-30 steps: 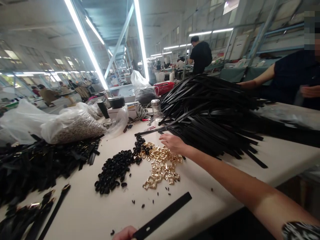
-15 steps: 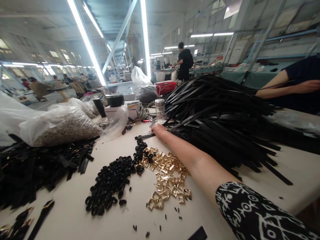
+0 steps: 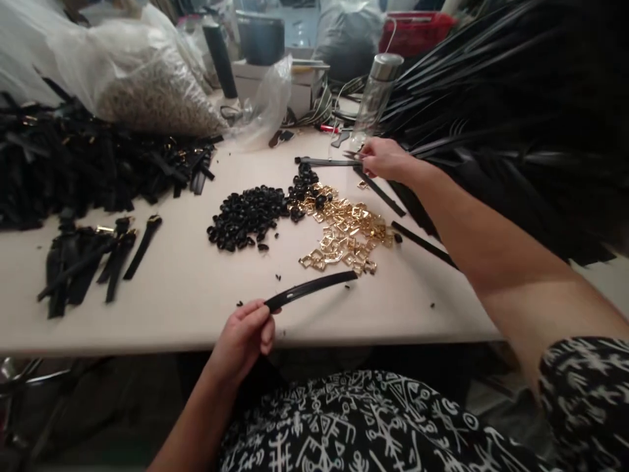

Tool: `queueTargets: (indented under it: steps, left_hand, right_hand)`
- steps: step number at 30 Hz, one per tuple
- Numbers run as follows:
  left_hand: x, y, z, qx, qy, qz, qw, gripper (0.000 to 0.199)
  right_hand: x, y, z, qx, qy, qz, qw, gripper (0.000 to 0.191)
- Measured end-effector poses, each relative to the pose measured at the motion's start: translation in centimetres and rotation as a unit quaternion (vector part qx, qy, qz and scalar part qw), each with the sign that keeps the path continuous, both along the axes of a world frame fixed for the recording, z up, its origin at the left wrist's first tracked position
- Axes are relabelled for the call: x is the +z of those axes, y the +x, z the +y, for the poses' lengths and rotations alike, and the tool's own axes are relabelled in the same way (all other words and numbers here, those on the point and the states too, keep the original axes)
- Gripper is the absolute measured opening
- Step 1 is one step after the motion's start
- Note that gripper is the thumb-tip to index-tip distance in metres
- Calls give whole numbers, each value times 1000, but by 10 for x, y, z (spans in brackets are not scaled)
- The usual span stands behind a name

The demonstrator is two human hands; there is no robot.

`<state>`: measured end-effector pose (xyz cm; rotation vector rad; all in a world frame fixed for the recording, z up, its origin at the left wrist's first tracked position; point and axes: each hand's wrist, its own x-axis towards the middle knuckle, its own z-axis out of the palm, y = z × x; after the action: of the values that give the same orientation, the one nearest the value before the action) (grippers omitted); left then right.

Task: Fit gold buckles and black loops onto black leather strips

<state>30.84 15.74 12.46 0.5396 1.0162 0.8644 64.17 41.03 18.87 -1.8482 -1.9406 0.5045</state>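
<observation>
My left hand, near the table's front edge, pinches one end of a short black strap. The strap points right and slightly up, with a small slot near my fingers. Farther back, my right hand is closed around a small pointed metal tool with thin tips; most of it is hidden in my fingers. Another black strap reaches left from beneath that hand; whether it is gripped too, I cannot tell. Between the hands lie a heap of gold buckles and a heap of black loops.
Finished-looking straps with gold buckles lie at the left, before a larger black strap pile. Behind stand a plastic bag of small rings and a glass bottle. A big bundle of long black strips fills the right.
The view has tilted down to the table. My left hand has come into view with a black strap. My right hand stays reached out near the bottle, now with a pointed tool visible.
</observation>
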Motion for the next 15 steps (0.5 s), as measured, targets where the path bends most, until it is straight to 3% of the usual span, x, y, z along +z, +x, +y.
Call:
queueTargets:
  steps: [3, 7, 11, 15]
  left_hand:
    - [7, 3, -3, -7, 12, -11, 1000, 34]
    - [14, 8, -13, -29, 28, -8, 999, 32]
    - [19, 14, -21, -59, 42, 1, 997, 31]
    - [23, 18, -27, -82, 54, 4, 995, 30]
  right_hand:
    - [-6, 11, -53, -21, 18, 120, 992, 26]
    - [-6, -4, -149, 63, 22, 253, 965, 13]
    - [-1, -36, -214, 176, 67, 170, 967, 18]
    - [1, -55, -236, 293, 115, 81, 946, 39]
